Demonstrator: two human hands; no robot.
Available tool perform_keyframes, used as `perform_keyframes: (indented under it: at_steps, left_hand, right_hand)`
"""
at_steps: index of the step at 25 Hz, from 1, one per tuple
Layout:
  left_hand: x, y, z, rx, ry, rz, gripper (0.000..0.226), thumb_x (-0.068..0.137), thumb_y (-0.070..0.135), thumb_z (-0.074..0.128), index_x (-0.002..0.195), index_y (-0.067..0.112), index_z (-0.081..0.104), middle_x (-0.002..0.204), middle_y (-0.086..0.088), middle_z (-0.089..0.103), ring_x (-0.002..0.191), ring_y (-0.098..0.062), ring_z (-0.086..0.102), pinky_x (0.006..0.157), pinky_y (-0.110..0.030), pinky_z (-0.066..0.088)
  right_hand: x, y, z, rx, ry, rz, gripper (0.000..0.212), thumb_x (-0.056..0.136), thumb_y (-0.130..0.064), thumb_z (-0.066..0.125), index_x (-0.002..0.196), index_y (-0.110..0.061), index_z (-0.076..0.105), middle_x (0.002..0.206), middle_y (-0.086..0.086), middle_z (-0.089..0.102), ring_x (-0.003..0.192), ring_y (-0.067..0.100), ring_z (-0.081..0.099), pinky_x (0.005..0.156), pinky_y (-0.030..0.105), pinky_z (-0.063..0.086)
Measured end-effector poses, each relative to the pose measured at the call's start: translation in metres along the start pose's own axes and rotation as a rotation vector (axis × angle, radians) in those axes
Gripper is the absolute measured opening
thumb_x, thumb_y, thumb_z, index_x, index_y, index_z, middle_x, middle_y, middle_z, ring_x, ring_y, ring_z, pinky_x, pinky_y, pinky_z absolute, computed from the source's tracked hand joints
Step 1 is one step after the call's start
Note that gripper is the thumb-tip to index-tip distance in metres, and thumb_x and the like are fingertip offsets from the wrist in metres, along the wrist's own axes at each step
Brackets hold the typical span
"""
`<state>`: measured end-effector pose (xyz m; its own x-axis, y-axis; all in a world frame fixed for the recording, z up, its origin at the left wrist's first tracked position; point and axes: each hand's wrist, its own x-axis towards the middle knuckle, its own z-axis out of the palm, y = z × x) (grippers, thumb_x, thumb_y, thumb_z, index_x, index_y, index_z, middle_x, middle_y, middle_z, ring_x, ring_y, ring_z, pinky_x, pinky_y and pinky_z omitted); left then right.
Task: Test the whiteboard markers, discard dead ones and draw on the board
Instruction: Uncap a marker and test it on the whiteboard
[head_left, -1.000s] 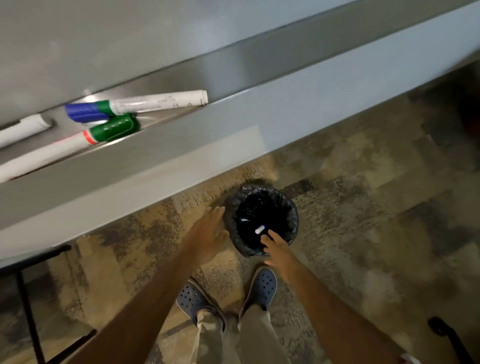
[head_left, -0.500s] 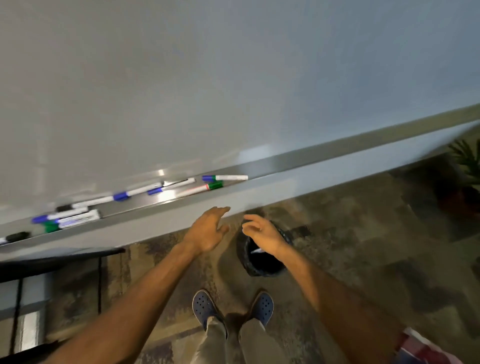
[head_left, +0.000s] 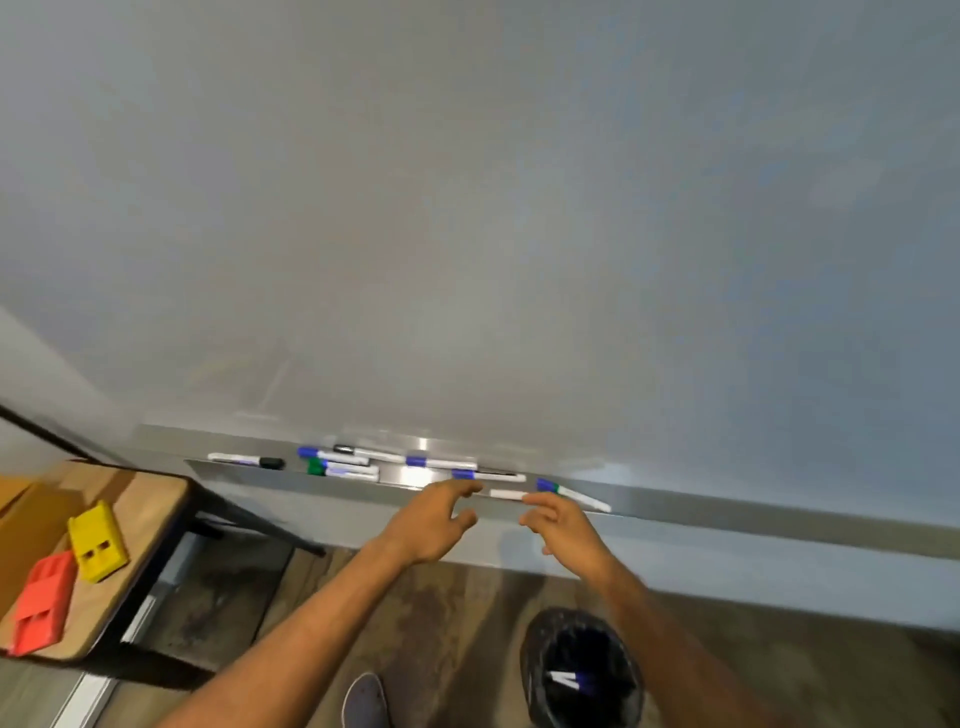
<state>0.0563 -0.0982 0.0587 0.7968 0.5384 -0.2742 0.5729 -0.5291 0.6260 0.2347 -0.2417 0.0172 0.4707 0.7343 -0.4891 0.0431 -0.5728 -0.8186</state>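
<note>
Two markers (head_left: 571, 682) now lie in the black bin (head_left: 582, 670) on the floor below the tray (head_left: 291, 478), so a dead one looks freshly discarded. A moment ago both hands hung over that bin; now they are up at the tray, where several markers (head_left: 343, 470) wait untested. Neither hand holds anything. The right hand (head_left: 558, 525) is spread loosely, fingertips at a white marker (head_left: 506, 494) on the tray. The left hand (head_left: 434, 519) is open, fingers stretched toward the tray's edge. Above it, the whiteboard (head_left: 467, 234) shows no drawing.
</note>
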Motion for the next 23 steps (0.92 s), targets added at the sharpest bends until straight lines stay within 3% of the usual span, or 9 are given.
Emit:
perform_keyframes:
  at_steps: [4, 11, 14, 18, 23]
  left_hand:
    - [-0.001, -0.063, -0.046, -0.033, -0.015, -0.068, 0.047, 0.1, 0.032, 0.055, 0.146, 0.026, 0.046, 0.152, 0.004, 0.045, 0.138, -0.015, 0.043, 0.114, -0.032, 0.034]
    - [0.004, -0.175, -0.083, -0.107, -0.075, -0.157, 0.046, 0.098, 0.028, 0.059, 0.143, 0.025, 0.048, 0.149, 0.001, 0.046, 0.134, -0.016, 0.047, 0.114, -0.034, 0.039]
    - [0.007, -0.208, -0.095, -0.118, -0.072, -0.207, 0.049, 0.098, 0.025, 0.061, 0.144, 0.023, 0.045, 0.149, -0.002, 0.037, 0.134, -0.021, 0.046, 0.115, -0.034, 0.037]
    - [0.017, -0.238, -0.105, -0.141, -0.045, -0.277, 0.056, 0.097, 0.023, 0.063, 0.148, 0.022, 0.041, 0.154, -0.002, 0.029, 0.14, -0.023, 0.037, 0.117, -0.037, 0.032]
    - [0.032, -0.26, -0.113, -0.186, -0.036, -0.342, 0.065, 0.096, 0.021, 0.065, 0.153, 0.021, 0.034, 0.163, -0.004, 0.016, 0.145, -0.028, 0.032, 0.118, -0.041, 0.03]
  right_hand:
    - [0.033, -0.026, 0.044, -0.041, 0.002, -0.013, 0.019, 0.093, -0.017, 0.064, 0.11, -0.025, 0.066, 0.109, 0.002, 0.07, 0.098, 0.018, 0.063, 0.071, 0.022, 0.051]
    - [0.072, -0.039, 0.141, -0.052, 0.002, 0.072, 0.024, 0.097, -0.028, 0.059, 0.121, -0.028, 0.063, 0.123, -0.002, 0.063, 0.106, 0.008, 0.06, 0.081, 0.019, 0.052]
    - [0.084, -0.048, 0.177, -0.08, -0.002, 0.102, 0.029, 0.1, -0.029, 0.057, 0.128, -0.027, 0.059, 0.133, -0.002, 0.057, 0.114, 0.012, 0.057, 0.076, 0.012, 0.048]
    - [0.1, -0.061, 0.21, -0.136, -0.015, 0.158, 0.037, 0.098, -0.033, 0.059, 0.134, -0.031, 0.052, 0.146, -0.003, 0.047, 0.125, 0.019, 0.053, 0.104, 0.032, 0.047]
    - [0.122, -0.082, 0.227, -0.163, -0.057, 0.162, 0.054, 0.097, -0.03, 0.06, 0.146, -0.027, 0.038, 0.153, -0.002, 0.038, 0.134, 0.023, 0.047, 0.106, 0.033, 0.042]
